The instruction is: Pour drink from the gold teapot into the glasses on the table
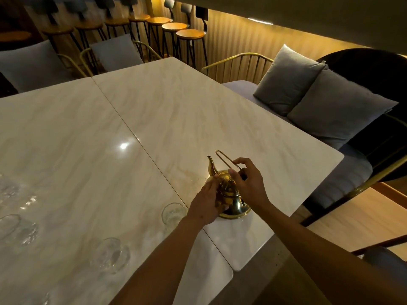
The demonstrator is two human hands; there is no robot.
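Note:
The gold teapot [231,194] stands on the marble table [154,119] near its right front corner, spout pointing away to the left. My right hand [248,183] pinches the near end of its tall wire handle, which leans back toward the far left. My left hand [204,205] is wrapped against the pot's left side. A clear glass [172,214] stands just left of the pot, touching my left wrist area. Another glass [112,255] stands further left near the front edge. More glasses [15,227] sit at the far left, faint and blurred.
The table is two marble slabs joined by a seam [136,137]. A gold-framed bench with grey cushions [308,95] runs along the right side. Chairs with cushions [114,51] and bar stools [189,34] stand beyond the far edge.

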